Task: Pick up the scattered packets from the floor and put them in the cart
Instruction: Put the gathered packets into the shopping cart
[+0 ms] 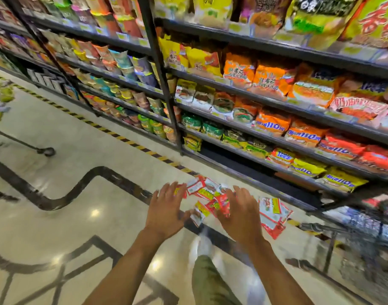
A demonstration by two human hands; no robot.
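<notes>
Several small red, white and yellow packets (207, 191) lie scattered on the shiny floor in front of the bottom shelf. A larger red and white packet (273, 214) lies to their right. My left hand (166, 211) hovers over the left side of the pile, fingers spread and holding nothing. My right hand (240, 213) reaches over the right side of the pile, fingers straight and empty. The wire cart (362, 234) stands at the right edge, blurred and only partly in view.
Shelves full of snack and noodle bags (276, 89) run along the right and far side. A yellow-black striped line (122, 138) marks the floor beside the shelf base. My leg and white shoe (205, 256) show below the hands. Another cart's wheel (46, 151) stands at the left.
</notes>
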